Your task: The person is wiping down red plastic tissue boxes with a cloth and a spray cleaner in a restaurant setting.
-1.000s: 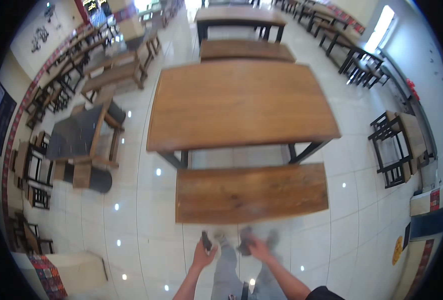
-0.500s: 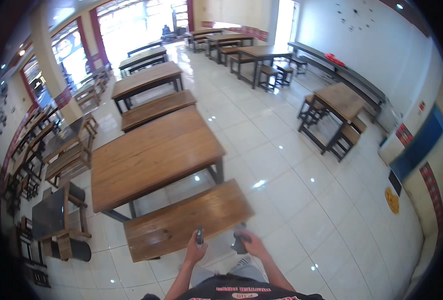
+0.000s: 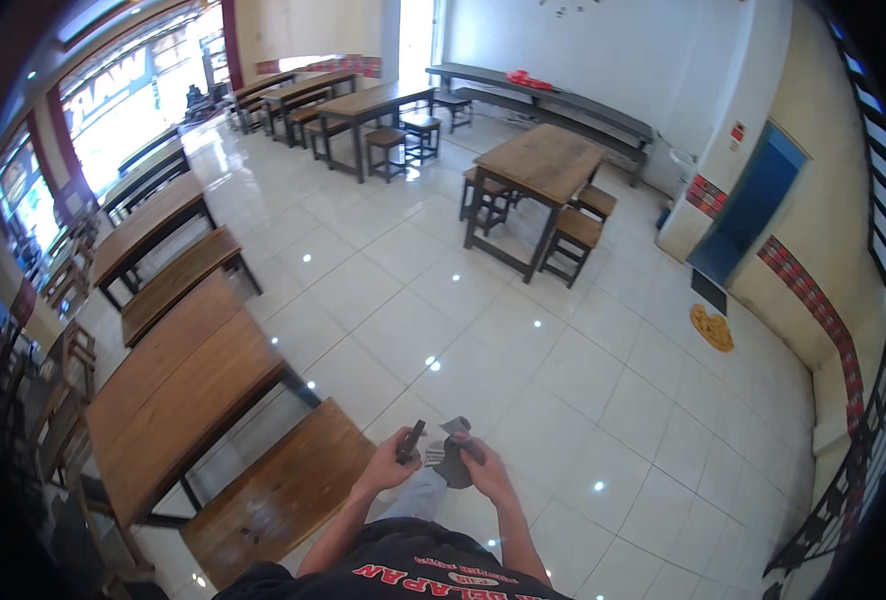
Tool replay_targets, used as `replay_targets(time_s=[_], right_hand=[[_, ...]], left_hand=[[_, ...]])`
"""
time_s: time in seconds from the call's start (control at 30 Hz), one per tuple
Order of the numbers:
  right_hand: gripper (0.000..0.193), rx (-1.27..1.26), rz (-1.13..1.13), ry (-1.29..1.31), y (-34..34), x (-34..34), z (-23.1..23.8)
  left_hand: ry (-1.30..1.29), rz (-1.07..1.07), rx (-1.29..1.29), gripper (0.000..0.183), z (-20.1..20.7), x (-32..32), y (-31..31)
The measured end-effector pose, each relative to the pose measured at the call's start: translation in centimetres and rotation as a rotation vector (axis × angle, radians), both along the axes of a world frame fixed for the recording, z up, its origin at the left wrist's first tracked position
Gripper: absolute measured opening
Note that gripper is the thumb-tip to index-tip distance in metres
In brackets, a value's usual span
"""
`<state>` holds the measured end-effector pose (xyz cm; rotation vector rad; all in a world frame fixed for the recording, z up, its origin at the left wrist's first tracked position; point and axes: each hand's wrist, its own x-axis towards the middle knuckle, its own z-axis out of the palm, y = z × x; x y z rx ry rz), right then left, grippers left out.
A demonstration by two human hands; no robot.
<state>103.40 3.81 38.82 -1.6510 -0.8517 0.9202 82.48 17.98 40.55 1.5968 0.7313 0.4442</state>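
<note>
My left hand [image 3: 388,465] is closed around a narrow dark handheld object [image 3: 413,438], whose kind I cannot make out. My right hand [image 3: 489,472] grips a limp-looking dark grey piece, perhaps a cloth [image 3: 451,466], with a lighter grey end near its top. Both hands are in front of my body above the tiled floor, a short way apart. To the left of them lies the end of a wooden bench [image 3: 283,490], not touched by either hand. A wooden table [image 3: 183,390] stands just beyond that bench.
More wooden tables and benches [image 3: 185,280] run along the left. Ahead stands a table [image 3: 541,160] with stools [image 3: 571,235]. A long dark bench [image 3: 563,95] bearing a red item [image 3: 528,79] lines the back wall. To the right are a blue door [image 3: 753,200], a dark mat [image 3: 709,290] and a yellow cloth [image 3: 711,328].
My view has swung to the right, so the tables and bench have shifted left. My hands have come closer together, both still holding their things.
</note>
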Motion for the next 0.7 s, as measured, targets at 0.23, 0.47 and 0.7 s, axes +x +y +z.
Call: replay_targets(time_s=[0.23,0.47,0.7], right_hand=[[0.036,-0.092,-0.142,-0.002,3.4,15.4,-2.5],[0.042,-0.081,-0.676,0.104,6.9,30.6,-1.3],[0.05,0.082,-0.962,0.175,11.8,43.2,1.2]], left_hand=[[-0.081,-0.187,0.006,0.03,0.0,18.9,10.1],[-0.084,-0.442,0.228,0.038,1.2,39.3,20.5],[0.095,-0.62,0.205,0.038,2.6,56.2,26.8]])
